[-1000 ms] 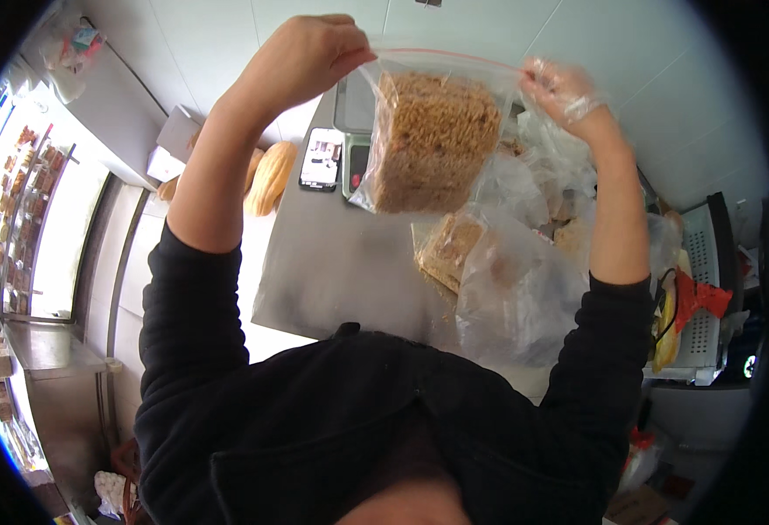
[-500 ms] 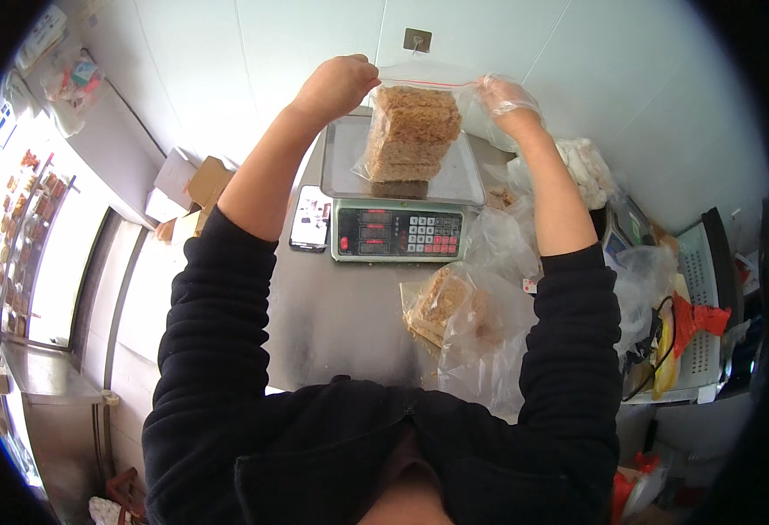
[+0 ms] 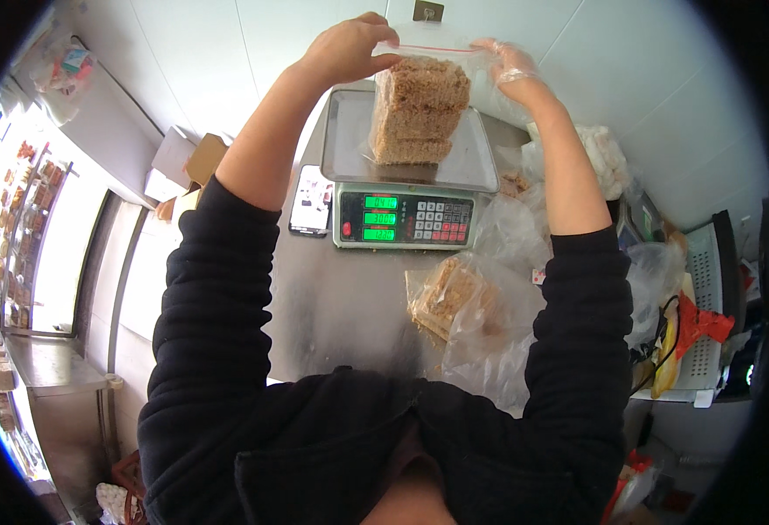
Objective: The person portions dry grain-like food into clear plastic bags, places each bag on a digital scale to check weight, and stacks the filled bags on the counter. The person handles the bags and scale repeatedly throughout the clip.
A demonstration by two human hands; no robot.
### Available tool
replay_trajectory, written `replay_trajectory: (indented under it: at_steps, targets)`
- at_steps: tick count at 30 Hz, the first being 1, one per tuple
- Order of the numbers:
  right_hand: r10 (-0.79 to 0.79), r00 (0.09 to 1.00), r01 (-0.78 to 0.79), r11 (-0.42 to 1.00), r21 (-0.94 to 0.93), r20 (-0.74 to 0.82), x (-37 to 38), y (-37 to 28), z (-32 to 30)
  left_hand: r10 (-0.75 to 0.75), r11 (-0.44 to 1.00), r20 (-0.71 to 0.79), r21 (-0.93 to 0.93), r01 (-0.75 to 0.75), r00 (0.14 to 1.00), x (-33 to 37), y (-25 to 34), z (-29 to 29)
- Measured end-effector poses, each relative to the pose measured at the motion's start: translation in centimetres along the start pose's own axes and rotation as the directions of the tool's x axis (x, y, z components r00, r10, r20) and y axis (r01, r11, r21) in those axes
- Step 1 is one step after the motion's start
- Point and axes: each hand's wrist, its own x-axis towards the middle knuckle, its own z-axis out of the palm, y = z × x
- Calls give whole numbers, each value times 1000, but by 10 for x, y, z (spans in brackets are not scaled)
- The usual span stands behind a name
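A clear zip bag (image 3: pixel 422 109) packed with a block of tan, crumbly-textured slabs stands upright on the metal tray (image 3: pixel 347 140) of a scale. My bare left hand (image 3: pixel 349 51) is at the bag's top left corner, thumb and fingers on either side of the edge. At the top right corner, my right hand (image 3: pixel 511 68), in a thin clear plastic glove, pinches the bag by its red-lined zip. Below the tray, the scale's panel (image 3: pixel 405 216) has green lit displays and a keypad. A phone (image 3: pixel 312 203) with a bright screen lies left of the scale.
Nearer me on the steel table (image 3: pixel 332 306), more tan slabs (image 3: pixel 446 302) lie partly under loose clear plastic (image 3: pixel 489 367). Crumpled white bags (image 3: pixel 599 157) sit at the right by the wall, near a perforated white rack (image 3: pixel 706 271) with a red bag (image 3: pixel 704 319). Open cardboard boxes (image 3: pixel 202 159) stand left.
The scale displays have turned from dark to lit green. My left thumb and fingers have spread a little at the bag's corner. The whole view has shifted slightly.
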Motion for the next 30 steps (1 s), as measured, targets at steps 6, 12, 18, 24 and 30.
replay_trajectory:
  at_steps: [6,12,18,24,30]
  targets:
    - [10,1000,-9,995,101,-10,2,10,9,4,989,68,-146,6,998,-3,-6,-6]
    - [6,1000,-5,999,38,-13,15,27,7,-56,991,-47,-128,49,997,-8,0,-16]
    - [-96,976,117,989,96,-197,13,44,10,-82,990,-47,-123,75,996,-16,1,-22]
    - [59,994,-49,994,97,-94,-12,22,-13,-58,992,-60,-120,51,996,-22,3,-25]
    - [-256,942,247,967,-68,-218,-104,2,-69,-15,996,-180,-92,-2,984,-27,17,-34]
